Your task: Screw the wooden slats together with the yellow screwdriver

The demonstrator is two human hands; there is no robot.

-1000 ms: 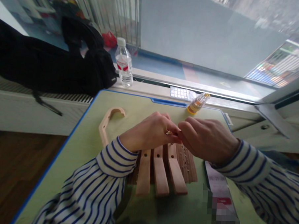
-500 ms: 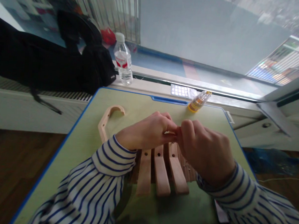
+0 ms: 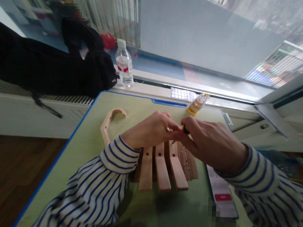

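Observation:
My left hand [image 3: 152, 129] is closed in a pinch above the wooden pieces; what lies between its fingertips is mostly hidden. Against those fingertips, my right hand [image 3: 212, 139] grips a small black-and-yellow tool handle [image 3: 185, 129], of which only a bit shows. Below both hands, three bent wooden pieces with screw holes, a left piece [image 3: 146, 173], a middle piece [image 3: 163, 172] and a right piece [image 3: 178, 171], lie side by side on a brown ridged board [image 3: 189, 163]. A curved wooden hook [image 3: 105, 127] rests on the table, left of my left hand.
The green table [image 3: 84, 150] has a blue edge. At its back right stands a clear bottle with yellow ends [image 3: 197, 104]. A phone [image 3: 220, 193] lies under my right forearm. On the sill are a water bottle [image 3: 124, 67] and a black bag [image 3: 93, 67].
My right hand has turned and its fingers have loosened somewhat, bringing the black-and-yellow handle into sight. My left hand stays nearly in place. More of the phone shows now.

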